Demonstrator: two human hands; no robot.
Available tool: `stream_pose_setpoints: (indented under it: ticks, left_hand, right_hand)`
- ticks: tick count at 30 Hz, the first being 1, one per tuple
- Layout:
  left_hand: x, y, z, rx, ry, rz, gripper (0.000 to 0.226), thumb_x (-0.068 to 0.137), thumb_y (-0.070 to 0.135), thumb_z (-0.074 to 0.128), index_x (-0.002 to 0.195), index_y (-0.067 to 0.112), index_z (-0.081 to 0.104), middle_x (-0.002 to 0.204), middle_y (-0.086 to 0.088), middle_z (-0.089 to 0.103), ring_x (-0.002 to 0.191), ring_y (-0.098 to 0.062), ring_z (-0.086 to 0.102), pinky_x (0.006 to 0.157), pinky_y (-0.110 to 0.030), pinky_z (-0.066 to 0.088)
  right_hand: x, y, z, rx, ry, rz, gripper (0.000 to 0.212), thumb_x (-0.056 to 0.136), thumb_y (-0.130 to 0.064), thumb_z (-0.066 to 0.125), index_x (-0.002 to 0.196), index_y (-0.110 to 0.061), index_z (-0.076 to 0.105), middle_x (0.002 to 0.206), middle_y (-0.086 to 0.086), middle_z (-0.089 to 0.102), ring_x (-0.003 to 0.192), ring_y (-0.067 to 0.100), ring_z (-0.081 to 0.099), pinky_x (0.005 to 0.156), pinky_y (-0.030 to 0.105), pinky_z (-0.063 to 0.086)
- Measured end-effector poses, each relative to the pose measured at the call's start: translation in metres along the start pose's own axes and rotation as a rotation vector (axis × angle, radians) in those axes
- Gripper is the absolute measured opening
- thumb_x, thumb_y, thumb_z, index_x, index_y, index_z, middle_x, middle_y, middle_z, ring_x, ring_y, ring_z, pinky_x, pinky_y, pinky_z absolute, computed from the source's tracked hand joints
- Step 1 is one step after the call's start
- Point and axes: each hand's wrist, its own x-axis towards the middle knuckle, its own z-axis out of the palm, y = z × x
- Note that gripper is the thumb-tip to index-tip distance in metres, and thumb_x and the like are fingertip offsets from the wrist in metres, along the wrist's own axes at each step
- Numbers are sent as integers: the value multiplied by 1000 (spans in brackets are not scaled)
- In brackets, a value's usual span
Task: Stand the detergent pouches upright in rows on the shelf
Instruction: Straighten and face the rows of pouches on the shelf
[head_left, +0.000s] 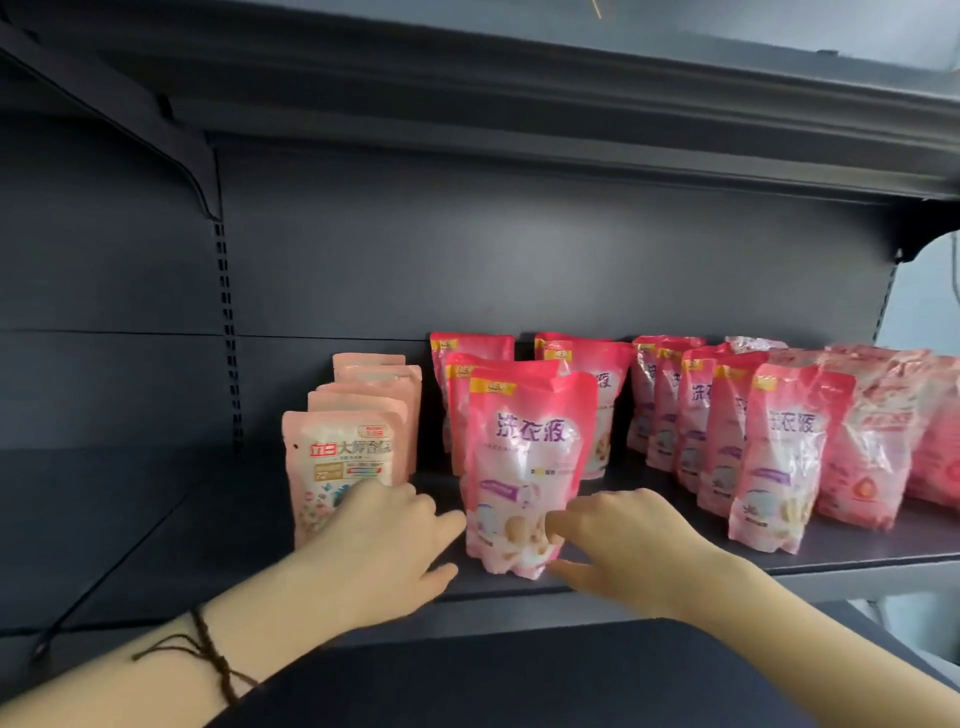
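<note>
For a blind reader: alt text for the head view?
A person's left hand and right hand flank the base of a bright pink detergent pouch standing upright at the front of a dark shelf. Pale pink pouches stand in a row to its left; more bright pink pouches stand in rows behind and right.

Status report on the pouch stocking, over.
Left hand and right hand open, fingers at the front pouch base. Pouch upright on the shelf. Nothing in the way.
</note>
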Motion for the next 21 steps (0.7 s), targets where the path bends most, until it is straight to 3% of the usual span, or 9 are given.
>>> stream_pose_setpoints:
  ticks: [3,5,8,11,13,16,19,21]
  left_hand:
    - [27,8,-12,41,78,-41,36,94,55,31,100,24,48,83,3,57,81,-19,55,52,-29,29]
    - [42,10,-24,13,164,-119,34,91,58,31,79,28,42,69,10,48,67,-12,49,47,-27,21]
    - [60,9,-38,-172,346,-301,37,89,55,41,65,29,35,59,14,44,55,-1,44,46,-21,27]
    - [75,7,-36,-409,586,-465,20,88,47,49,76,31,46,72,16,50,65,-1,48,50,-21,38]
    - [88,6,-26,-546,712,-551,13,88,41,52,91,28,52,91,17,52,82,-4,51,64,-22,44]
    - [103,10,-4,-805,786,-634,25,91,32,55,114,26,51,113,14,49,107,-3,48,89,-15,38]
    - [110,18,17,-1062,810,-719,25,93,33,54,117,31,50,113,22,53,107,12,48,86,-3,35]
    - [111,25,29,-1222,809,-776,17,91,42,49,108,42,50,105,27,56,99,21,48,79,-1,37]
  right_hand:
    - [-12,37,-11,-50,6,-36,34,93,-52,40,113,-28,55,101,-8,63,90,20,62,71,31,48]
    - [-13,59,-21,-48,64,-24,34,92,-54,41,110,-29,56,99,-9,64,88,18,63,69,28,47]
    - [-1,83,-34,68,205,62,28,89,-52,44,96,-29,59,88,-12,65,80,14,64,65,28,51]
    - [21,87,-35,438,340,135,24,85,-45,49,91,-25,62,76,-14,64,70,9,65,64,30,53]
    - [40,83,-28,680,472,171,19,87,-37,57,90,-19,59,77,-9,66,67,13,65,66,34,54]
    - [59,69,-10,952,645,210,18,88,-28,64,91,-26,46,77,-1,61,64,18,57,59,32,50]
    - [68,52,12,1225,739,212,25,91,-17,62,101,-27,41,73,1,57,56,8,47,52,19,42]
    - [70,42,30,1361,735,257,20,93,-16,59,105,-24,45,77,1,62,62,8,52,56,24,45]
